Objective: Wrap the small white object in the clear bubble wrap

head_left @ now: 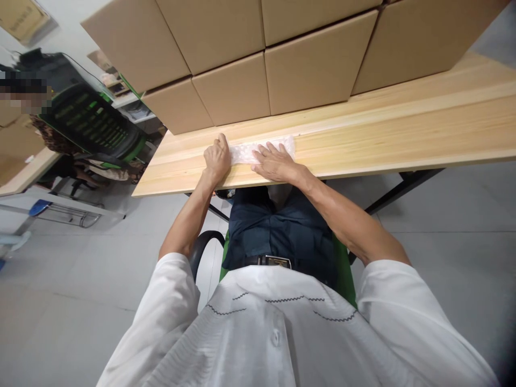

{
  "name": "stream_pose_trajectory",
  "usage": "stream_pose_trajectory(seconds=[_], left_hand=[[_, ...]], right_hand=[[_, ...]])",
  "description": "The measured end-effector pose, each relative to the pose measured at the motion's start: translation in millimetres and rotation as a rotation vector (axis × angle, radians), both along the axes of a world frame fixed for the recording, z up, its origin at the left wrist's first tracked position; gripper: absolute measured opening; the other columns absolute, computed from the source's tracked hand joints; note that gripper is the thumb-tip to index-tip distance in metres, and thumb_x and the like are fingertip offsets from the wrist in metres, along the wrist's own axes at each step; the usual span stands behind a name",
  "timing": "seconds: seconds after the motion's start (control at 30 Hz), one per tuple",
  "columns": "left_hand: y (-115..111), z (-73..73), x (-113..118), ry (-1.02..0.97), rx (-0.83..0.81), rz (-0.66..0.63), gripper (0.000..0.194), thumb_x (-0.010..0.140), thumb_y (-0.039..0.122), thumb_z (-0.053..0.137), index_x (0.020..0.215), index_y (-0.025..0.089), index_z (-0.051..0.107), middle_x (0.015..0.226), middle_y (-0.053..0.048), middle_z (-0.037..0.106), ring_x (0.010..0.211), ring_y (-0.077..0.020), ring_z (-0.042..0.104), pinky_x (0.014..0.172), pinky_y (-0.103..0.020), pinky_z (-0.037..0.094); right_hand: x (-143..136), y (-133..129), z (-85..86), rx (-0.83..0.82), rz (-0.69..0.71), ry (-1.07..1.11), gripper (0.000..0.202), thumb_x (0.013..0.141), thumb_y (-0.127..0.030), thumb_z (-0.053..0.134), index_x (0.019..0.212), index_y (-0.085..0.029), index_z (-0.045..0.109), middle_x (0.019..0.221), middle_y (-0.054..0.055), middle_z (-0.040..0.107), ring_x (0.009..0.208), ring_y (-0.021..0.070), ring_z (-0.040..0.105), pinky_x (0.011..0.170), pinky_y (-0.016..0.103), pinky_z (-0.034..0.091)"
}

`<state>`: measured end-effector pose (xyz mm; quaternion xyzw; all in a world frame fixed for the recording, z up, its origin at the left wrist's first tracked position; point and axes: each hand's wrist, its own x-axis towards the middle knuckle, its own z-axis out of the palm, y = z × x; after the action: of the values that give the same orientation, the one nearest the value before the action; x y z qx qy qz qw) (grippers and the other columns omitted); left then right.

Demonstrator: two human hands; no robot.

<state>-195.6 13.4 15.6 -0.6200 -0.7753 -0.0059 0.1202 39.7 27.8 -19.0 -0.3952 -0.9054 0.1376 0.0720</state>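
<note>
A long strip of pinkish-white bubble wrap [289, 144] lies flat on the wooden table [342, 144], near its front edge. At the strip's left end, my left hand [217, 157] is closed, its fingers curled against the wrap. My right hand [275, 162] rests palm down on the strip's right part with its fingers spread. Whether anything is inside the wrap cannot be seen.
Stacked cardboard boxes [229, 86] stand along the table's back, close beyond my hands. At the left, a person sits by a black mesh chair [92, 121] near another table [30, 171]. A blue stool [40, 207] stands under that table.
</note>
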Motion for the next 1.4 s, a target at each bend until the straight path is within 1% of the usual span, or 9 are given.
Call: stream_pose_trajectory(seconds=[0.17,0.37,0.53,0.73,0.87,1.0,1.17,1.3,1.4], left_hand=[[-3,3.0,7,0.078,-0.072,-0.099,0.059,0.114,0.014,0.034,0.165,0.005,0.061,0.157,-0.037,0.073,0.140,-0.0464,0.079,0.118,-0.054,0.061],[-4,18.9,5,0.129,-0.231,-0.206,0.057,0.114,0.019,0.044,0.164,0.000,0.060,0.159,-0.043,0.069,0.144,-0.0551,0.077,0.121,-0.063,0.059],[-9,29.1,3,0.157,-0.302,-0.219,0.060,0.111,0.019,0.052,0.167,-0.001,0.060,0.160,-0.042,0.070,0.147,-0.0561,0.077,0.122,-0.064,0.059],[-14,34.2,3,0.151,-0.319,-0.248,0.064,0.112,0.018,0.046,0.173,0.003,0.057,0.163,-0.038,0.070,0.149,-0.0534,0.078,0.124,-0.065,0.061],[-8,24.2,-12,0.009,-0.259,-0.274,0.073,0.120,0.036,0.049,0.186,0.006,0.046,0.179,-0.034,0.065,0.161,-0.0500,0.072,0.136,-0.063,0.056],[4,-4.1,-33,-0.414,-0.031,-0.296,0.071,0.127,0.058,0.045,0.180,0.012,0.057,0.176,-0.027,0.072,0.166,-0.0446,0.071,0.142,-0.057,0.051],[11,-36.5,-40,-0.843,0.262,-0.283,0.067,0.123,0.056,0.047,0.176,0.016,0.062,0.180,-0.024,0.072,0.171,-0.0362,0.067,0.146,-0.058,0.051],[13,-37.8,-37,-0.857,0.217,-0.192,0.073,0.118,0.054,0.062,0.184,0.026,0.055,0.178,-0.022,0.072,0.167,-0.0346,0.070,0.135,-0.057,0.063],[14,-31.0,-42,-0.802,0.193,-0.147,0.073,0.113,0.053,0.071,0.179,0.023,0.060,0.168,-0.023,0.076,0.155,-0.0371,0.076,0.126,-0.057,0.069]], right_hand=[[-1,2,-3.2,0.020,0.009,0.024,0.084,0.126,-0.058,0.037,0.197,-0.012,0.041,0.206,0.022,0.032,0.192,0.0522,0.023,0.154,0.080,0.017],[0,1,-2.8,0.028,0.004,0.006,0.083,0.127,-0.055,0.038,0.196,-0.010,0.042,0.206,0.022,0.033,0.192,0.0515,0.023,0.155,0.079,0.017],[0,2,-6.3,0.044,0.019,0.044,0.081,0.127,-0.056,0.038,0.194,-0.012,0.046,0.204,0.023,0.036,0.191,0.0524,0.025,0.153,0.081,0.019],[0,1,-4.5,0.033,0.009,0.026,0.082,0.127,-0.055,0.038,0.194,-0.009,0.044,0.205,0.023,0.034,0.192,0.0523,0.024,0.154,0.081,0.018],[0,1,-4.7,0.032,0.008,0.025,0.081,0.127,-0.055,0.038,0.195,-0.011,0.044,0.206,0.022,0.034,0.192,0.0518,0.024,0.154,0.081,0.018],[0,1,-6.0,0.030,0.008,0.032,0.082,0.127,-0.057,0.038,0.195,-0.011,0.044,0.206,0.022,0.033,0.192,0.0529,0.024,0.154,0.082,0.017],[1,-2,-3.1,0.038,0.006,0.038,0.081,0.127,-0.055,0.038,0.194,-0.010,0.045,0.205,0.023,0.035,0.192,0.0518,0.024,0.154,0.080,0.018],[1,-3,-0.8,0.028,0.004,0.028,0.082,0.126,-0.054,0.038,0.194,-0.009,0.044,0.205,0.023,0.034,0.192,0.0525,0.024,0.154,0.080,0.018],[1,-2,-1.6,0.035,0.009,0.039,0.081,0.126,-0.054,0.038,0.194,-0.009,0.045,0.205,0.023,0.036,0.191,0.0530,0.025,0.153,0.081,0.019]])
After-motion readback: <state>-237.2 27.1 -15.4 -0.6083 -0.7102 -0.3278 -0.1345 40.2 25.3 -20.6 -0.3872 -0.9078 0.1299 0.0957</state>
